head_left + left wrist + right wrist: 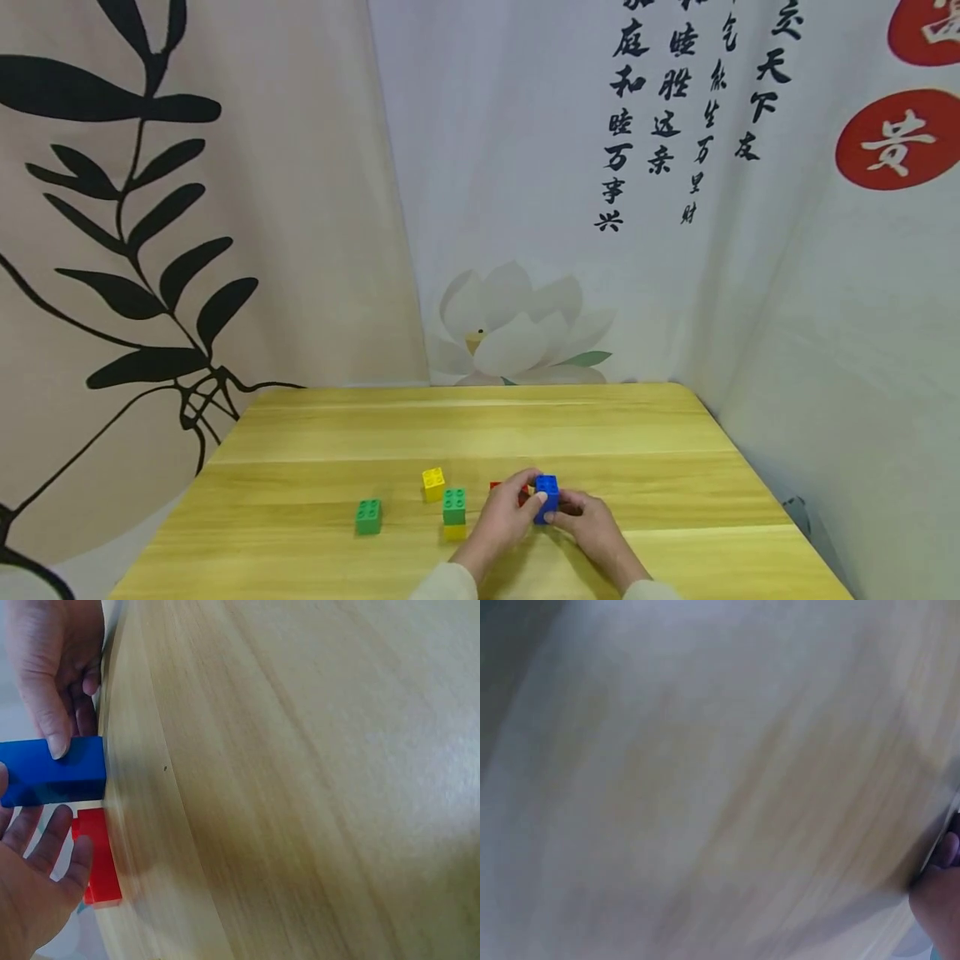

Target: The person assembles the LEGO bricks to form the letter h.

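A blue toy building block stands upright between the two hands. My left hand pinches it from the left, thumb on its near face and a finger near the top. On the other side, lower down, my right hand grips it with thumb and fingers. The left wrist view shows the right thumb pressed on the blue block. A red block stands close by the left hand's fingers, and in the head view that hand mostly hides it. Only a sliver of the right hand appears in the right wrist view.
Left of the hands, a green block sits with a yellow block at its lower edge. A second yellow block lies behind them, and another green block farther left. All are on the wooden table, before a printed curtain.
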Tool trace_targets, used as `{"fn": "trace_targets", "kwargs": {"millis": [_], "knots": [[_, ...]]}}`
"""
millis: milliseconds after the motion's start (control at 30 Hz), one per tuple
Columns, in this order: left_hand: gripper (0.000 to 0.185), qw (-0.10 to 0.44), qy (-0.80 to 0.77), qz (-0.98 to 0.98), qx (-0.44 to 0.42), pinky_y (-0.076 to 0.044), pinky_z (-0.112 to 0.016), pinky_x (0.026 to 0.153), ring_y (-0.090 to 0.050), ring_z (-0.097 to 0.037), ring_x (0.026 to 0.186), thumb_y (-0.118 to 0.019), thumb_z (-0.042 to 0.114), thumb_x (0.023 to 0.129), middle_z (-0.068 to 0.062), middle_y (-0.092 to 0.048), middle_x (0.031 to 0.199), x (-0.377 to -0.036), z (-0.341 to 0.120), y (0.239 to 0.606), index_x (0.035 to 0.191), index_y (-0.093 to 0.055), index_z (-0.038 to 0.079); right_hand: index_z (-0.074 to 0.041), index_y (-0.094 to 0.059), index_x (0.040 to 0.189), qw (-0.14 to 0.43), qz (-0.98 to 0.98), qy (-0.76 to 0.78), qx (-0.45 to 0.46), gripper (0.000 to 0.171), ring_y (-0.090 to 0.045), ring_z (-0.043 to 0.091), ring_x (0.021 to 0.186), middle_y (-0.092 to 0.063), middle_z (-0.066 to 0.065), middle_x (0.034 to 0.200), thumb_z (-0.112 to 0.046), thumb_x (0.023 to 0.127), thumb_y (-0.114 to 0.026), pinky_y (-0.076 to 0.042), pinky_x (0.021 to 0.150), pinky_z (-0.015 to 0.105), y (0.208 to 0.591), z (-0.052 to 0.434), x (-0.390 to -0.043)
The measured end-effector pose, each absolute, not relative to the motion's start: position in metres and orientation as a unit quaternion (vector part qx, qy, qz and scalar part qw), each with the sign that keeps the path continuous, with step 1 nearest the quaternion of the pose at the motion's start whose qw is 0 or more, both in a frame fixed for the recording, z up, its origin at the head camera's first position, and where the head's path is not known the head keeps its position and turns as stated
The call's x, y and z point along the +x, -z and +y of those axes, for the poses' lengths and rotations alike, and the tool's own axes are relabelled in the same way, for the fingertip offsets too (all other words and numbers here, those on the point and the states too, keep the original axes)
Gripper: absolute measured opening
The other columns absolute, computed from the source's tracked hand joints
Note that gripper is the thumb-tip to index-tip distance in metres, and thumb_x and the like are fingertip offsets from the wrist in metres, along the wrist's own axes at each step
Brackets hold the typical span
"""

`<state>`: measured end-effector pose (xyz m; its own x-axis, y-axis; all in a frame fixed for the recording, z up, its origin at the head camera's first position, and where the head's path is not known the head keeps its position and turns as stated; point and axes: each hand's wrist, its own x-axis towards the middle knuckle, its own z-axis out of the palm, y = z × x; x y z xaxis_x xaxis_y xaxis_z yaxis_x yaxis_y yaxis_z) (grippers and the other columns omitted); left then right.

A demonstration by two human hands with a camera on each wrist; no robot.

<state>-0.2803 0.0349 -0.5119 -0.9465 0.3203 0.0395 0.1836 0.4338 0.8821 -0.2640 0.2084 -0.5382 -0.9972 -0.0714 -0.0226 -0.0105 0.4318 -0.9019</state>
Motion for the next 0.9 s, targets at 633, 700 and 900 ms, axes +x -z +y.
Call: {"fn": "trace_targets", "kwargs": {"millis": [633, 700, 900], "knots": [[0.040, 0.036, -0.505, 0.843, 0.181, -0.050, -0.027, 0.072, -0.058, -0.010, 0.088, -0.060, 0.027, 0.098, -0.004, -0.066, 0.117, -0.276, 0.039, 0.511, 0.133, -0.057, 0.008, 0.005, -0.061, 0.127, 0.011, 0.836, 0.547, -0.042, 0.051, -0.067, 0.028, 0.106, -0.070, 0.018, 0.116, -0.023, 0.087, -0.074, -0.056, 0.089, 0.039, 0.536, 0.210, -0.260], [0.041, 0.035, -0.506, 0.841, 0.188, -0.052, -0.029, 0.072, -0.059, -0.012, 0.090, -0.060, 0.027, 0.098, -0.006, -0.066, 0.118, -0.276, 0.041, 0.513, 0.133, -0.057, 0.007, 0.007, -0.060, 0.127, 0.004, 0.837, 0.546, -0.043, 0.051, -0.068, 0.029, 0.106, -0.070, 0.020, 0.116, -0.021, 0.087, -0.074, -0.057, 0.088, 0.035, 0.536, 0.212, -0.258], [0.036, 0.045, -0.496, 0.845, 0.193, -0.056, -0.037, 0.078, -0.063, -0.018, 0.098, -0.059, 0.028, 0.099, -0.005, -0.066, 0.119, -0.276, 0.050, 0.515, 0.130, -0.060, 0.011, 0.010, -0.058, 0.127, -0.016, 0.846, 0.532, -0.023, 0.052, -0.067, 0.031, 0.106, -0.070, 0.022, 0.116, -0.018, 0.086, -0.074, -0.057, 0.087, 0.038, 0.539, 0.217, -0.253]]}}
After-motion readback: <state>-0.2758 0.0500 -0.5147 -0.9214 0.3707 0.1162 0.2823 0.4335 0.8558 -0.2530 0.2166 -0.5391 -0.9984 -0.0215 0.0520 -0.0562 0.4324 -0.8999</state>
